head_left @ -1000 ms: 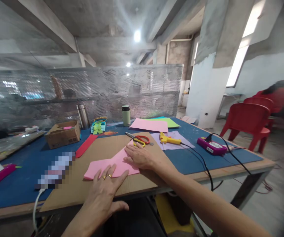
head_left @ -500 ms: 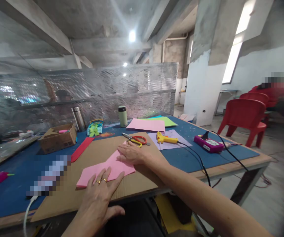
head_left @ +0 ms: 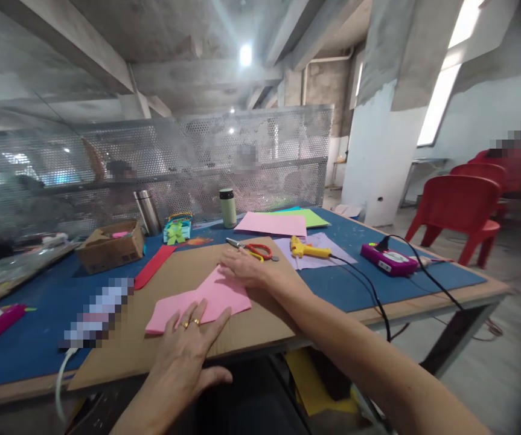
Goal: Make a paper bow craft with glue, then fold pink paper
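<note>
A folded pink sheet [head_left: 224, 295], felt or paper by its look, lies flat on a brown cardboard [head_left: 260, 320]. My left hand [head_left: 183, 347] rests on its near edge, fingers apart and thumb out to the side, with two gold rings showing. On the sheet's far corner lies my right hand [head_left: 244, 266], fingers stretched out flat and pointing left. Just beyond that hand is a pair of scissors [head_left: 264, 249] with red and yellow handles; the hand partly covers the yellow handle. Whether the right fingers touch the scissors I cannot tell.
A yellow glue gun [head_left: 310, 249] lies on a lilac sheet [head_left: 339, 257], its cord running to a purple power strip [head_left: 389, 261]. Further back are pink sheets [head_left: 271, 223], a green bottle [head_left: 228, 210], a steel flask [head_left: 148, 212] and a cardboard box [head_left: 110, 254]. A red strip [head_left: 155, 267] lies left.
The view has shifted slightly. My right hand has slid a little away from me, covering more of the yellow scissor handle. My left hand stays on the sheet's near edge.
</note>
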